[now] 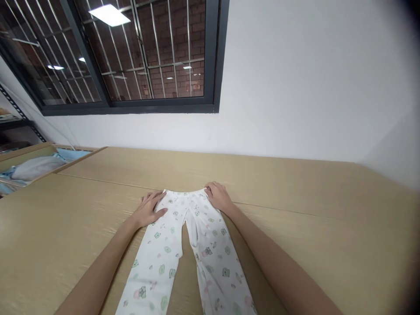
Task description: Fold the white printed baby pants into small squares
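A pair of white pants (164,258) with small green and pink prints lies spread on the wooden table, waistband away from me and legs toward me. The crotch is a little rumpled, and the lower leg ends run out of view. At the left end of the waistband my left hand (149,211) lies on the cloth, thumb spread from the fingers. My right hand (217,196) has its fingers bent around the right corner of the waistband; its thumb is mostly hidden.
The wooden table (295,188) has a seam across it and reaches a white wall (295,78). A wooden bin (57,170) at the left holds a pale bundle (39,167) and blue cloth. Above is a dark-framed window (131,107) with metal bars.
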The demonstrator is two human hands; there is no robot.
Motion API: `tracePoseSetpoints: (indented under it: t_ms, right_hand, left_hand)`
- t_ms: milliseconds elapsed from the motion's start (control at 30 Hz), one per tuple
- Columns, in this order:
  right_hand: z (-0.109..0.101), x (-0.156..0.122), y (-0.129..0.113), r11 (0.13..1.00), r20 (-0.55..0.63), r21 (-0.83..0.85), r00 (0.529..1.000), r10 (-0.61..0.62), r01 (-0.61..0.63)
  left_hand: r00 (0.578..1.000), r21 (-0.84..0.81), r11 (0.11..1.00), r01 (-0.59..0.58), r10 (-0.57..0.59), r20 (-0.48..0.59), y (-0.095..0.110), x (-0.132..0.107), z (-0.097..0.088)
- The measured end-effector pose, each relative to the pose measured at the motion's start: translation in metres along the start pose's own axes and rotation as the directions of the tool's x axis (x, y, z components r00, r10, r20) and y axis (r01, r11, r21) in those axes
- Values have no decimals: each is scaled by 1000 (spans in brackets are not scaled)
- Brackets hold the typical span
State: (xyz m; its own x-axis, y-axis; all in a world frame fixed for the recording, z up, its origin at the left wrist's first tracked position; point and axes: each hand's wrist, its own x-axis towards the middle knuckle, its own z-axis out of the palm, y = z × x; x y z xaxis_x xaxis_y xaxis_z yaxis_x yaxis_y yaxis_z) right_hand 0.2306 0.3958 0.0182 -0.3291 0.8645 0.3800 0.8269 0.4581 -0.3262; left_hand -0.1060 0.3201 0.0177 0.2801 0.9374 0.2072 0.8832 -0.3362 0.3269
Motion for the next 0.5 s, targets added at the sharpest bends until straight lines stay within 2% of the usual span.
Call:
tracePoseSetpoints:
  t_ms: [167,267,300,367,433,500]
  right_hand:
    - [-2,0,-1,1000,13,8,1000,4,-4]
    - [-2,0,-1,1000,16,-4,1000,6,-6]
    - [-2,0,-1,1000,19,-10,1000,5,-5]
    - [-1,0,-1,1000,24,-26,1000,0,0]
    - [0,0,-1,999,30,-46,1000,-6,8]
    - [0,0,-1,997,36,-69,999,-18,21]
  left_hand:
    - [1000,-3,1000,5,-5,15,-1,3,-2]
    - [1000,-5,1000,-1,1,-17,22,6,-16]
    - [999,-16,1000,-18,17,-37,39,6,-22]
    - [995,-67,994,-85,82,-54,86,-2,-33]
    - [980,-166,970,-178,190,60,144,-19,-31]
    - [935,-229,949,-215,267,232,198,-43,-11]
